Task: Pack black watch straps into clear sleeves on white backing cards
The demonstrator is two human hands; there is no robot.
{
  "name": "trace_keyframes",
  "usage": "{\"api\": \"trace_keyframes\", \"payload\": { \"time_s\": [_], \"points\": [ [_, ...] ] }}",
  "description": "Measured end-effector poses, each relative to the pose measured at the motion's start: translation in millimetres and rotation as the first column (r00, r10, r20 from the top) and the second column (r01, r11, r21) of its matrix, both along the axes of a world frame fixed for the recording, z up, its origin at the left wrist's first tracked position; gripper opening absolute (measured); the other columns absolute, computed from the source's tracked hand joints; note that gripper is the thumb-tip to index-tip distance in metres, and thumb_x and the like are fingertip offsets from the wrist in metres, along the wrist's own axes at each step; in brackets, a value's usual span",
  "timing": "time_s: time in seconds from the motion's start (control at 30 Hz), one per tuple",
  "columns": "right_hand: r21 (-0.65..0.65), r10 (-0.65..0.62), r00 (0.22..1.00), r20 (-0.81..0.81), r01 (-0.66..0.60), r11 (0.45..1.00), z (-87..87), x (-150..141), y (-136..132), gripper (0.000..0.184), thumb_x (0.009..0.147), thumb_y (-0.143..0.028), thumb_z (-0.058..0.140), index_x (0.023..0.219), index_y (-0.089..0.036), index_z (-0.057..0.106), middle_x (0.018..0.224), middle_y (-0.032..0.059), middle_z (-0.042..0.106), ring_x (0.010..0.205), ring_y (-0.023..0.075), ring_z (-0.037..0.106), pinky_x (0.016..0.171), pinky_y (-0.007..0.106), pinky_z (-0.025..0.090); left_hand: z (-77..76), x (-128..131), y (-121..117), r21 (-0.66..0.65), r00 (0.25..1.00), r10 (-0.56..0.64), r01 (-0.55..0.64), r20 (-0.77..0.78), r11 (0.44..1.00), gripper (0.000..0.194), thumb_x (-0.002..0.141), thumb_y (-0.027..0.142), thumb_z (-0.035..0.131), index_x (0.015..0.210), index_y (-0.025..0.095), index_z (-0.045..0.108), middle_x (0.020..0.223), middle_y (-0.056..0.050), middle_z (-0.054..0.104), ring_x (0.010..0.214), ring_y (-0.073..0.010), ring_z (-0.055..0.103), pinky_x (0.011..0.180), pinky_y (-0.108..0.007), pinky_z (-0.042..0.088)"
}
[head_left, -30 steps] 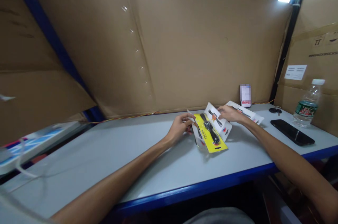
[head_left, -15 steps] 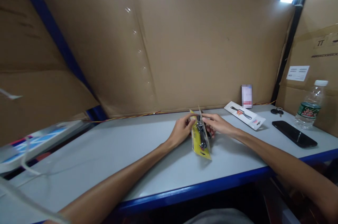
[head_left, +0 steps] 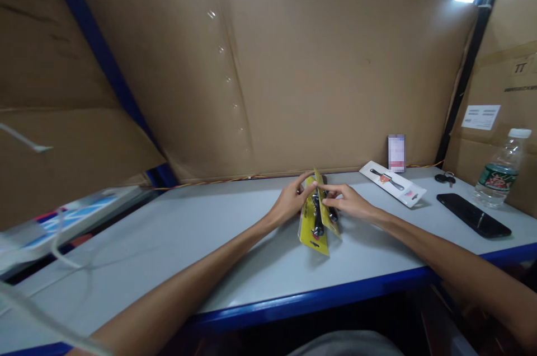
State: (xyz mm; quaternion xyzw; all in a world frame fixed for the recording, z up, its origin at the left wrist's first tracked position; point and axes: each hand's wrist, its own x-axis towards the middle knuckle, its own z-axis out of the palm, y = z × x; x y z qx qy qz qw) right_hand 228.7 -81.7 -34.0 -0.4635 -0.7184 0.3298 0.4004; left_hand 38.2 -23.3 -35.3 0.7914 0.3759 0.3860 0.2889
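Note:
Near the middle of the table, my left hand [head_left: 290, 199] is closed on the far end of a yellow-carded blister pack [head_left: 309, 227] with a dark metal tool inside, too small to name. This pack leans toward the left, a hanging hole at its near end. My right hand [head_left: 346, 202] pinches a second yellow-carded pack [head_left: 328, 213], which stands steeply against the first. Another dark part shows on that pack's right side, partly hidden by the fingers. The two packs touch or nearly touch at their far ends and spread apart toward me.
A white carded pack with a black-handled tool [head_left: 392, 183] lies to the right. Beyond it a small phone [head_left: 396, 153] stands upright. Keys [head_left: 445, 178], a black phone [head_left: 474, 215] and a water bottle [head_left: 499, 168] are farther right. Cardboard [head_left: 302, 76] walls the back; white cables [head_left: 62, 258] run at left.
The two packs have spread apart at their near ends. The left one leans flatter, and the right one has turned so more of its yellow face shows. The view has shifted slightly left.

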Motion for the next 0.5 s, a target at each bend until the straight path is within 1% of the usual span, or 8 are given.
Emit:
{"api": "trace_keyframes", "payload": {
  "time_s": [0.07,0.13,0.2,0.27,0.33,0.4,0.47,0.5],
  "points": [
    [0.061,0.0,1.0,-0.001,0.0,0.998,-1.8,-1.7,-0.4,0.046,0.083,-0.013,0.064,0.128,-0.02,0.068,0.1,0.0064,0.068,0.093,0.0182,0.061,0.08,0.029,0.049,2.6,-0.7,1.8,0.013,0.998,0.03,-0.029,-0.058,0.999,0.062,0.089,0.055,0.053,0.136,0.015,0.061,0.058,0.004,0.048,0.052,-0.0138,0.046,0.048,-0.022,0.033],
    [0.092,0.011,1.0,-0.009,-0.01,0.996,-2.6,-3.4,-1.7,0.043,0.079,-0.013,0.068,0.121,-0.021,0.072,0.114,0.0088,0.066,0.106,0.0217,0.059,0.086,0.032,0.05,5.7,-2.3,3.1,0.026,0.994,0.059,-0.057,-0.094,0.998,0.059,0.086,0.052,0.056,0.132,0.015,0.064,0.058,0.004,0.048,0.054,-0.0139,0.046,0.049,-0.022,0.034],
    [0.095,0.026,1.0,-0.013,-0.025,0.995,-2.9,-4.5,-3.1,0.042,0.076,-0.012,0.071,0.117,-0.02,0.074,0.119,0.0098,0.065,0.111,0.0234,0.059,0.091,0.034,0.05,8.9,-4.4,3.8,0.001,0.991,0.079,-0.079,-0.105,0.997,0.06,0.084,0.05,0.06,0.133,0.016,0.063,0.06,0.003,0.05,0.056,-0.0142,0.048,0.05,-0.022,0.034],
    [0.079,0.046,0.999,-0.023,-0.044,0.996,-3.1,-4.6,-4.4,0.041,0.075,-0.011,0.071,0.114,-0.02,0.074,0.12,0.0097,0.066,0.111,0.0237,0.061,0.093,0.036,0.05,11.5,-6.8,3.9,-0.039,0.992,0.094,-0.098,-0.086,0.994,0.065,0.08,0.049,0.065,0.136,0.015,0.061,0.066,0.001,0.057,0.058,-0.015,0.052,0.051,-0.022,0.037],
    [0.057,0.058,0.998,-0.019,-0.057,0.997,-2.8,-4.1,-5.5,0.038,0.077,-0.012,0.071,0.113,-0.02,0.074,0.12,0.009,0.068,0.11,0.0236,0.063,0.095,0.037,0.05,13.3,-8.8,3.3,-0.104,0.997,0.07,-0.074,-0.039,0.992,0.072,0.075,0.046,0.07,0.14,0.016,0.057,0.076,-0.002,0.066,0.063,-0.0163,0.058,0.054,-0.023,0.042],
    [0.043,0.085,0.996,0.013,-0.086,0.995,-1.8,-3.6,-6.2,0.033,0.08,-0.015,0.07,0.112,-0.02,0.073,0.118,0.0078,0.07,0.109,0.0233,0.065,0.097,0.038,0.049,14.5,-10.0,1.8,-0.216,1.0,0.005,-0.003,0.011,0.976,0.078,0.072,0.04,0.073,0.144,0.016,0.052,0.086,-0.005,0.071,0.065,-0.0175,0.062,0.057,-0.025,0.046],
    [0.054,0.117,0.992,0.052,-0.12,0.991,0.5,-3.6,-6.2,0.028,0.082,-0.016,0.069,0.109,-0.019,0.074,0.115,0.0062,0.073,0.108,0.0229,0.066,0.099,0.039,0.048,15.8,-10.7,-0.1,-0.338,0.998,-0.054,0.061,0.03,0.939,0.079,0.071,0.032,0.072,0.145,0.015,0.051,0.086,-0.005,0.074,0.062,-0.0176,0.063,0.057,-0.026,0.048],
    [0.06,0.136,0.988,0.068,-0.14,0.988,2.2,-3.7,-5.8,0.025,0.082,-0.017,0.068,0.107,-0.019,0.074,0.113,0.0057,0.073,0.108,0.0226,0.066,0.1,0.038,0.047,16.6,-10.8,-1.0,-0.379,0.997,-0.067,0.073,0.028,0.922,0.077,0.07,0.029,0.071,0.144,0.014,0.052,0.083,-0.005,0.074,0.06,-0.0174,0.063,0.056,-0.026,0.048]
  ]
}}
